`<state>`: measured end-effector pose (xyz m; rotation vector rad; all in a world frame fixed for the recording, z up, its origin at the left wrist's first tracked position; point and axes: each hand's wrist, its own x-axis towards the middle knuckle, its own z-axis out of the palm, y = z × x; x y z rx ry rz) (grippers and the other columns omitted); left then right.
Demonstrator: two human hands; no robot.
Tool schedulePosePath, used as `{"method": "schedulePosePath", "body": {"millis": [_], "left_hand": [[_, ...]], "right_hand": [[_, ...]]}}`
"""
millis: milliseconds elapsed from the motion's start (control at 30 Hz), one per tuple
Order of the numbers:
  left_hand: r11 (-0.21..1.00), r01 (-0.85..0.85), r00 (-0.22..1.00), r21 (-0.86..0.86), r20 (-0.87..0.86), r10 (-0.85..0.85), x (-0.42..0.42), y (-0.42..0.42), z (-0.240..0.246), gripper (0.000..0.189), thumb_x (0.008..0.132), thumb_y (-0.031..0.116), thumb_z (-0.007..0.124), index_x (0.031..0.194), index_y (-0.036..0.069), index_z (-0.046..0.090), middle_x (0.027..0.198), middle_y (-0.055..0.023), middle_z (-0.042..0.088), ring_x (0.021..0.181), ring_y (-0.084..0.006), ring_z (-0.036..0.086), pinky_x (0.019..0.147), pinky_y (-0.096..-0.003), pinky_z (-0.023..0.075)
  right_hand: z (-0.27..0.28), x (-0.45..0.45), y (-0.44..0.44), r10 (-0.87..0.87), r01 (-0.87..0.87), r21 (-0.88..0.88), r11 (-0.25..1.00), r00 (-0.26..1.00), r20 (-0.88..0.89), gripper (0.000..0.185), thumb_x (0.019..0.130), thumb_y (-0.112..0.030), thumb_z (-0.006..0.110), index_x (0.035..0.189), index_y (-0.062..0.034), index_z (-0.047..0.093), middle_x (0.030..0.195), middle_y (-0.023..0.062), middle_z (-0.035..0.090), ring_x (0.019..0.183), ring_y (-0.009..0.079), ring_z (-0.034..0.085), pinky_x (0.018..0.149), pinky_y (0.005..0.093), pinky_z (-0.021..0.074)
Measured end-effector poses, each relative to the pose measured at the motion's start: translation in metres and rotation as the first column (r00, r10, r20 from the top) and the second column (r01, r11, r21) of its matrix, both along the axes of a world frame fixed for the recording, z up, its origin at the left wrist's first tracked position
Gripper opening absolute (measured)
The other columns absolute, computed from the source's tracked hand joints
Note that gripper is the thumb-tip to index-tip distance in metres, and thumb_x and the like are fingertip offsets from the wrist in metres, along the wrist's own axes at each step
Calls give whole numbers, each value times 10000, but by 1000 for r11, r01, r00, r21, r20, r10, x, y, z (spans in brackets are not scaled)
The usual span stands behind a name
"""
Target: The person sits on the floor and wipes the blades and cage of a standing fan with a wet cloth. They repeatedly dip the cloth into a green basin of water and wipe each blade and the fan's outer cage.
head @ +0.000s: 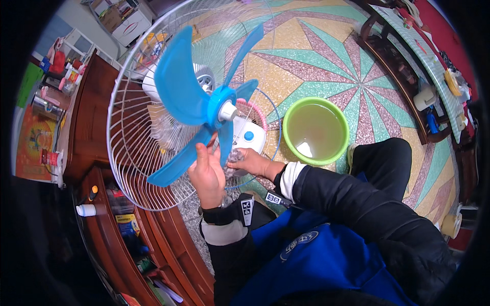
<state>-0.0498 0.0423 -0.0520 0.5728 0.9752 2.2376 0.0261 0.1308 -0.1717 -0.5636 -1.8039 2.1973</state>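
A standing fan with its front off shows a blue blade wheel (220, 103) with a white hub cap (227, 111). Behind the wheel is the white wire rear guard (126, 153). My left hand (208, 174) holds the narrow lower blade (226, 143) from the left, thumb raised, some fingers hidden by the blades. On the other side, my right hand (252, 162) grips a crumpled greyish cloth (233, 162) against that blade's lower end. Below the wheel stands the white fan base (252, 141) with a blue knob (249, 135).
A green basin (346, 126) of cloudy water sits on the patterned floor to the right, near my knee (394, 157). On the left is a wooden cabinet (82, 114) with open compartments holding small items. A long table (425, 53) carrying several things runs along the right.
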Motion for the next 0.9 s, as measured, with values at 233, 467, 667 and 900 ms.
{"method": "schedulePosePath", "body": {"millis": [233, 467, 667, 900], "left_hand": [[990, -72, 989, -118, -136, 56, 1, -1, -8, 525, 965, 332, 465, 1292, -71, 387, 1330, -186, 414, 1235, -288, 423, 1000, -463, 382], [808, -498, 749, -315, -626, 217, 3, -13, -10, 317, 881, 206, 636, 1048, -56, 574, 990, -111, 616, 887, -211, 578, 814, -332, 440], [748, -395, 826, -533, -562, 36, 15, -27, -6, 222, 863, 139, 642, 985, -30, 568, 859, -69, 600, 793, -112, 554, 696, -246, 446], [782, 34, 920, -623, -287, -268, 25, -39, -9, 123, 869, 66, 607, 813, 28, 504, 727, 41, 503, 664, -36, 460, 587, -199, 390]], "right_hand": [[14, 36, 28, -189, 100, 581, 808, 977, 94, 278, 795, -207, 723, 997, -36, 638, 962, 68, 653, 862, 128, 593, 786, 291, 479], [68, 52, 32, -109, 89, -178, 980, 988, -107, 382, 843, -94, 657, 1172, 2, 488, 1038, 76, 622, 955, 149, 597, 859, 305, 479], [96, 57, 28, -122, 69, -402, 913, 987, -108, 512, 791, -84, 702, 1215, -34, 419, 1031, 80, 604, 903, 160, 605, 781, 294, 498], [87, 55, 24, -104, 46, -361, 931, 984, -142, 512, 768, -122, 740, 1170, -16, 440, 988, 94, 605, 891, 159, 601, 730, 281, 495]]}}
